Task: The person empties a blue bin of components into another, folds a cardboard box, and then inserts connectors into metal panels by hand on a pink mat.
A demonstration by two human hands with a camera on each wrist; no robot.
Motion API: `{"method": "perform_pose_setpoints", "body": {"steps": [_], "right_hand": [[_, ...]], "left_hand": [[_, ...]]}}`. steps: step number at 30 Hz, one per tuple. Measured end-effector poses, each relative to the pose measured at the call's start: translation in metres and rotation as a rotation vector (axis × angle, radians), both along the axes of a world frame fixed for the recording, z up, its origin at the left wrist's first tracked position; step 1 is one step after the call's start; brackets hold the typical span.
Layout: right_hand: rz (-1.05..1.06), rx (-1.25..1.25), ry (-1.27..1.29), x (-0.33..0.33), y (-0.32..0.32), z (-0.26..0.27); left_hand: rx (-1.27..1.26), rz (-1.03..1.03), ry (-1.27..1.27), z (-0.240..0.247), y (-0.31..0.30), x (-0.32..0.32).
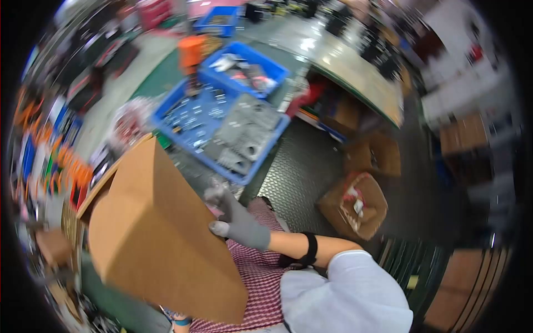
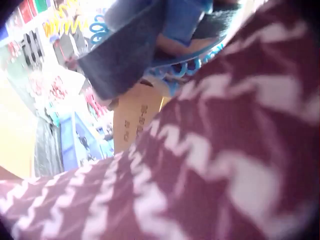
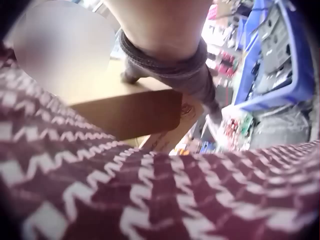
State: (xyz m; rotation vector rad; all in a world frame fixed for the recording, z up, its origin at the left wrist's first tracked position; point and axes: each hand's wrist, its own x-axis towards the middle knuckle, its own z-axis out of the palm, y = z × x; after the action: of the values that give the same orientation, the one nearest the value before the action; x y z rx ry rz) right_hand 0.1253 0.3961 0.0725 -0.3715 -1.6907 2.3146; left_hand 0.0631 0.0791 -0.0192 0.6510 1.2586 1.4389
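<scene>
Here's the big tan cardboard box [image 1: 172, 222], sitting at eight o'clock in the head view, tilted across the person's front and over part of the red-and-white checked garment [image 1: 261, 294] at six. The right hand [image 1: 239, 219], in a grey knit glove, comes in from five o'clock, forearm slanting up and left, black strap [image 1: 312, 248] round the wrist. It's held wide: thumb against the box's near face, fingers stretched past its edge toward ten. The right wrist view agrees, thumb tip resting on cardboard, fingers apart from it.

And the left hand [image 2: 120, 55]? Down at seven in the head view only a wrist with a blue band [image 1: 182, 321] peeks out below the box; the left wrist view catches dark blue-grey glove fabric, blurred, so whether those fingers are open or gripping, I can't tell.

Now the print! In the left wrist view, dark sideways characters run along a cardboard panel, one short line seeming to end in "PCS", the rest too blurred. The right wrist view shows more markings on a panel, unreadable.

Beyond, at eleven, a blue plastic tray [image 1: 191, 145] carries grey metal plates [image 1: 244, 130] and small parts; a smaller blue bin [image 1: 282, 72] adjoins it, toward twelve.
</scene>
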Motion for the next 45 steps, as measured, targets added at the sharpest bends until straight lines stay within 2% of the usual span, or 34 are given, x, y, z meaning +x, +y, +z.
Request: {"method": "perform_pose_setpoints", "body": {"steps": [1, 3, 5, 7, 8, 9, 10, 11, 13, 14, 15, 16, 17, 19, 21, 22, 23, 25, 26, 27, 28, 29, 30, 31, 34, 35, 37, 38, 39, 40, 42, 43, 44, 45], "right_hand": [[-0.076, -0.004, -0.001, 0.012, 0.018, -0.001], [-0.009, -0.104, 0.048, 0.037, 0.052, -0.001], [-0.098, -0.071, 0.065, 0.066, 0.087, -0.02], [-0.274, -0.114, -0.215, 0.106, 0.113, -0.03], [-0.417, -0.251, -0.227, 0.131, 0.121, -0.042], [-0.425, -0.501, -0.202, 0.17, 0.141, -0.032], [-0.55, -0.601, -0.053, 0.203, 0.149, -0.041], [-0.647, -0.6, -0.157, 0.24, 0.155, -0.071], [-0.803, -0.321, -0.347, 0.302, 0.168, -0.067], [-0.92, -0.201, -0.572, 0.314, 0.159, -0.065], [-0.915, -0.213, -0.556, 0.323, 0.158, -0.062], [-0.893, -0.099, -0.524, 0.331, 0.159, -0.058], [-0.864, 0.017, -0.49, 0.336, 0.163, -0.055], [-0.857, 0.005, -0.426, 0.339, 0.175, -0.05], [-0.879, -0.011, -0.368, 0.34, 0.183, -0.052], [-0.902, 0.071, -0.427, 0.341, 0.184, -0.054], [-0.926, 0.152, -0.486, 0.341, 0.186, -0.055], [-0.952, 0.152, -0.525, 0.34, 0.187, -0.051], [-0.91, 0.256, -0.596, 0.34, 0.191, -0.043], [-0.872, 0.357, -0.664, 0.341, 0.194, -0.038], [-0.879, 0.353, -0.664, 0.344, 0.198, -0.037], [-0.724, 0.352, -0.628, 0.349, 0.2, -0.037], [-0.571, 0.344, -0.593, 0.352, 0.199, -0.036], [-0.583, 0.335, -0.597, 0.351, 0.197, -0.028], [-0.588, 0.03, -0.572, 0.353, 0.203, -0.009], [-0.678, 0.032, -0.54, 0.361, 0.2, -0.03], [-0.958, -0.407, -0.399, 0.381, 0.201, -0.07], [-1.077, -0.697, -0.459, 0.408, 0.195, -0.107], [-1.173, -0.948, -0.375, 0.44, 0.188, -0.157], [-1.332, -1.005, -0.264, 0.457, 0.187, -0.17], [-1.36, -1.119, -0.125, 0.532, 0.191, -0.233], [-1.421, -1.064, -0.437, 0.533, 0.212, -0.202], [-1.386, -0.928, -0.44, 0.542, 0.226, -0.199], [-1.51, -1.278, -0.586, 0.577, 0.245, -0.23]], "left_hand": [[-0.033, -0.039, -0.002, 0.003, 0.023, -0.011], [-0.101, -0.093, 0.002, 0.01, 0.068, -0.025], [-0.178, -0.141, 0.014, 0.022, 0.11, -0.035], [-0.246, -0.165, 0.03, 0.037, 0.169, -0.033], [-0.279, -0.168, 0.043, 0.048, 0.225, -0.038], [-0.31, -0.164, 0.057, 0.055, 0.248, -0.031], [-0.233, -0.39, -0.033, 0.135, 0.319, 0.004], [-0.255, -0.425, -0.095, 0.106, 0.324, -0.005], [-0.29, -0.34, 0.31, 0.115, 0.36, 0.021], [-0.144, -0.29, 0.382, 0.11, 0.386, 0.038], [-0.059, -0.24, 0.358, 0.119, 0.411, 0.063], [-0.032, -0.282, 0.281, 0.131, 0.438, 0.084], [0.051, -0.296, 0.391, 0.119, 0.451, 0.083], [-0.029, -0.393, 0.022, 0.147, 0.482, 0.106], [-0.053, -0.643, 0.126, 0.17, 0.483, 0.105], [-0.049, -0.7, 0.107, 0.191, 0.483, 0.105], [0.06, -0.632, 0.137, 0.201, 0.488, 0.118], [-0.047, -0.69, 0.792, 0.213, 0.501, 0.124], [0.053, -0.606, 0.682, 0.208, 0.505, 0.125], [0.148, -0.585, 0.911, 0.215, 0.507, 0.12], [0.409, -0.568, 1.098, 0.213, 0.511, 0.116], [0.682, -0.543, 1.272, 0.211, 0.514, 0.114], [0.637, -0.556, 1.276, 0.213, 0.512, 0.112], [0.659, -0.502, 1.457, 0.204, 0.52, 0.1], [0.3, -0.496, 1.302, 0.178, 0.55, 0.097], [0.321, -0.498, 1.41, 0.165, 0.553, 0.094], [0.314, -0.365, 1.514, 0.158, 0.55, 0.096], [0.271, -0.318, 1.297, 0.16, 0.545, 0.096], [0.273, -0.299, 1.116, 0.157, 0.538, 0.092], [0.177, -0.379, 0.982, 0.156, 0.528, 0.086], [-0.058, -0.501, 0.768, 0.152, 0.502, 0.068], [-0.085, -0.535, 0.738, 0.146, 0.488, 0.06], [-0.145, -0.527, 0.726, 0.14, 0.473, 0.052], [-0.208, -0.51, 0.712, 0.133, 0.454, 0.044]]}}
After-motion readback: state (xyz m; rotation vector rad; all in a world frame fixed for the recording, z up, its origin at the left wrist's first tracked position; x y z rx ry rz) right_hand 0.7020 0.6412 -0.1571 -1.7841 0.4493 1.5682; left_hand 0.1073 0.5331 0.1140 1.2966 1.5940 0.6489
